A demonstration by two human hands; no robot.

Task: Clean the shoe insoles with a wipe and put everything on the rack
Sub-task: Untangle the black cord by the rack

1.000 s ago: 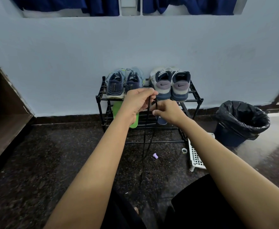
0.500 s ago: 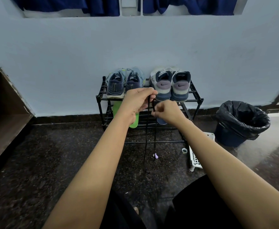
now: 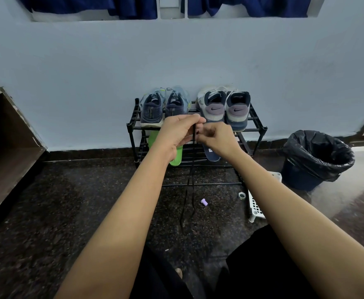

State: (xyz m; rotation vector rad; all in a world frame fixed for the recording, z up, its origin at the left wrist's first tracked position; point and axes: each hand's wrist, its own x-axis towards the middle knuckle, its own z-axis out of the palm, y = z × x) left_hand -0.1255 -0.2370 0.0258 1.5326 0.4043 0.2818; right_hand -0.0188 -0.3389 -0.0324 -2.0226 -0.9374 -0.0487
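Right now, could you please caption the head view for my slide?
Left hand and right hand pinch a thin black shoelace in front of a black metal shoe rack.

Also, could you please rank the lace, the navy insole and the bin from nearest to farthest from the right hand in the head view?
1. Lace, pinched in the right hand, centre.
2. Navy insole, on the rack's lower shelf, just beyond the hand.
3. Bin, on the floor, far right.
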